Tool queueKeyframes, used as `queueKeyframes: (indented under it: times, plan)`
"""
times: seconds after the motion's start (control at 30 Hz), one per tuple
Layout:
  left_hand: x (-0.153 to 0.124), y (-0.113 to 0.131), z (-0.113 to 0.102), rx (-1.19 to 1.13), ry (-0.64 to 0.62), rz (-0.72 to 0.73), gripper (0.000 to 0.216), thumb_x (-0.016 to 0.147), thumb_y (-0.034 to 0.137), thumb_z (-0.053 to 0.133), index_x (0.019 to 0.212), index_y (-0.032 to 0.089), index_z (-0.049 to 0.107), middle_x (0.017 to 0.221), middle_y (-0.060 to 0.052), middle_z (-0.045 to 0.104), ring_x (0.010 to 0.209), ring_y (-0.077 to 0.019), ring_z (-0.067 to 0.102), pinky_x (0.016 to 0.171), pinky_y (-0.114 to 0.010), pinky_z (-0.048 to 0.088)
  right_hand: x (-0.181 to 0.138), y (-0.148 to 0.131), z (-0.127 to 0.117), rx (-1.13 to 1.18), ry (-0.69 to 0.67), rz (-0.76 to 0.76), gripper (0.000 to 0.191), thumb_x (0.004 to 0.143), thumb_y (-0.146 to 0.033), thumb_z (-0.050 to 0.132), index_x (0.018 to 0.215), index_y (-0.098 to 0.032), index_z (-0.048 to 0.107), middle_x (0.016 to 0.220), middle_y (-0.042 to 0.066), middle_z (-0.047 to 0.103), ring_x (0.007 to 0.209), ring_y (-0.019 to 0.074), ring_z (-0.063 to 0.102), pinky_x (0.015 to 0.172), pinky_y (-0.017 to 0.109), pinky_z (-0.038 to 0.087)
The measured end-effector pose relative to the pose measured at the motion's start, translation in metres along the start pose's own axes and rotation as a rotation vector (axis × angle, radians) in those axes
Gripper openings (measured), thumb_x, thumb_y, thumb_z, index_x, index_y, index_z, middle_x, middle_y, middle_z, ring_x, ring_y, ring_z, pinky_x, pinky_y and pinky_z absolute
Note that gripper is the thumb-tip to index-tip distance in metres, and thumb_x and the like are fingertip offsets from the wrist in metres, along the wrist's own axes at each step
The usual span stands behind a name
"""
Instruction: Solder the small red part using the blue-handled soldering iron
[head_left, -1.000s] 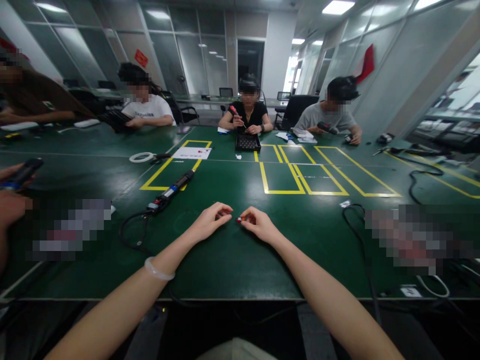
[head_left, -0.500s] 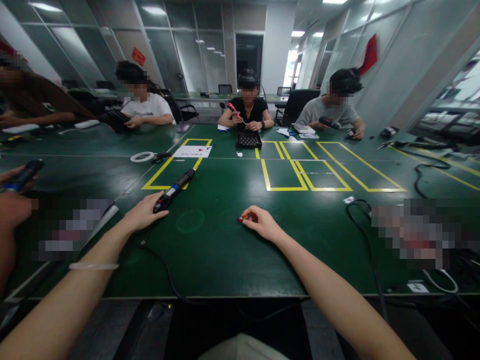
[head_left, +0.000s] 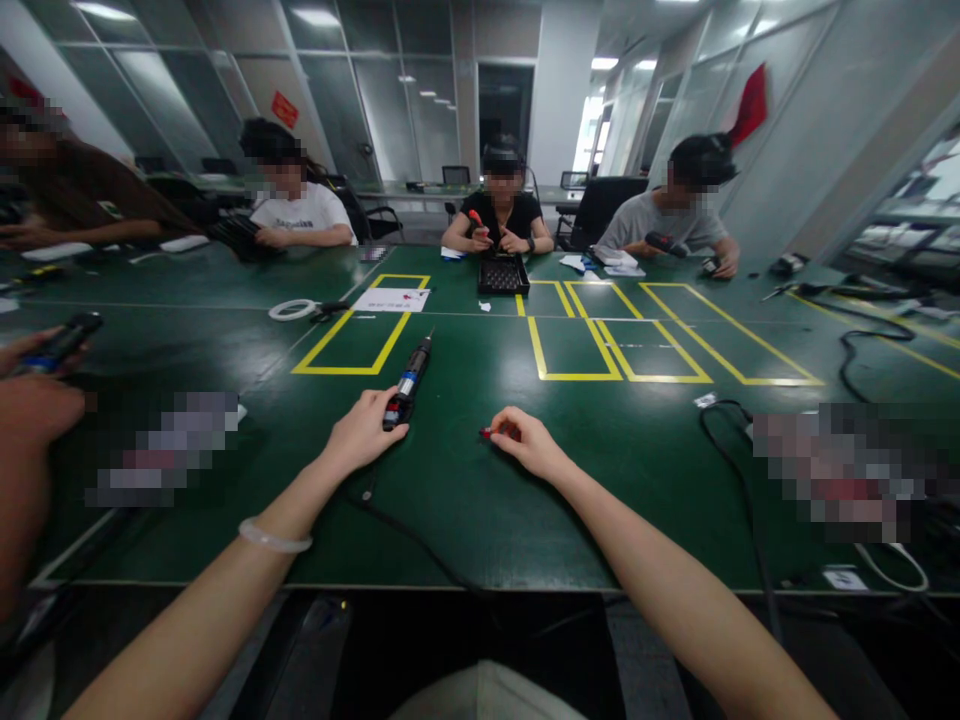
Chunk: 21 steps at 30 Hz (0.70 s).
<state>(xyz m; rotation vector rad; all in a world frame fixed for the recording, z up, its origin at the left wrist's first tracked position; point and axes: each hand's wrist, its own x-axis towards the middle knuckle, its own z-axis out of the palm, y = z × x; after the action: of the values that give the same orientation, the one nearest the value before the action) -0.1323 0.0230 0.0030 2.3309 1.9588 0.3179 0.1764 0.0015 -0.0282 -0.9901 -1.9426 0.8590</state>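
Observation:
My left hand [head_left: 362, 436] is closed around the rear end of a black corded electric screwdriver [head_left: 409, 381], whose tip points away from me over the green table [head_left: 465, 490]. Its black cable [head_left: 405, 535] trails back toward the table's near edge. A pale bangle sits on my left wrist. My right hand [head_left: 531, 443] rests on the table to the right, its fingers pinched on a small red part [head_left: 488, 433]. About a hand's width of bare table separates the two hands.
Yellow tape rectangles [head_left: 600, 340] mark the table ahead. A black tray [head_left: 503, 274] sits before the person opposite. A white tape roll [head_left: 292, 310] and a paper sheet [head_left: 392, 300] lie at left. Cables [head_left: 731, 450] run at right. Other people sit around the table.
My left hand left the red part, reached left to the screwdriver, took hold of it and has drawn it in toward the middle. My right hand has stayed on the red part.

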Motion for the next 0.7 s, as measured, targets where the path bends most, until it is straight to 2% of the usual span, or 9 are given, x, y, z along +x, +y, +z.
queueKeyframes:
  times: [0.17, 0.33, 0.5, 0.7]
  plan:
    - [-0.007, 0.056, 0.011, -0.006, 0.028, 0.102, 0.068, 0.082, 0.047, 0.055, 0.142, 0.021, 0.037, 0.126, -0.012, 0.049, 0.106, -0.0299, 0.058, 0.08, -0.036, 0.049, -0.002, -0.006, 0.0, -0.082, 0.011, -0.06, 0.002, 0.086, -0.02, 0.057, 0.087, -0.019, 0.056, 0.085, 0.0, 0.053, 0.069, 0.0117, 0.049, 0.068, 0.024, 0.039]
    - [-0.011, 0.095, 0.02, -0.089, 0.039, 0.215, 0.065, 0.081, 0.042, 0.059, 0.14, 0.022, 0.039, 0.122, -0.012, 0.05, 0.104, -0.0291, 0.057, 0.081, -0.036, 0.048, -0.004, -0.007, -0.001, -0.189, 0.032, -0.067, 0.002, 0.088, -0.021, 0.054, 0.089, -0.02, 0.056, 0.087, 0.001, 0.052, 0.071, 0.0131, 0.05, 0.071, 0.026, 0.04]
    - [-0.016, 0.114, 0.023, -0.149, 0.028, 0.292, 0.065, 0.081, 0.037, 0.061, 0.14, 0.024, 0.038, 0.121, -0.012, 0.051, 0.107, -0.029, 0.056, 0.084, -0.036, 0.047, -0.004, -0.002, -0.001, -0.247, 0.025, -0.067, 0.004, 0.089, -0.02, 0.054, 0.092, -0.021, 0.056, 0.09, 0.001, 0.052, 0.072, 0.0136, 0.051, 0.07, 0.026, 0.04]
    - [-0.019, 0.122, 0.022, -0.082, -0.006, 0.298, 0.064, 0.084, 0.037, 0.056, 0.143, 0.022, 0.034, 0.124, -0.011, 0.05, 0.11, -0.0279, 0.055, 0.086, -0.037, 0.048, -0.005, -0.003, 0.001, -0.329, 0.002, -0.061, 0.004, 0.087, -0.019, 0.058, 0.091, -0.021, 0.058, 0.092, 0.001, 0.052, 0.076, 0.0139, 0.052, 0.07, 0.025, 0.04]
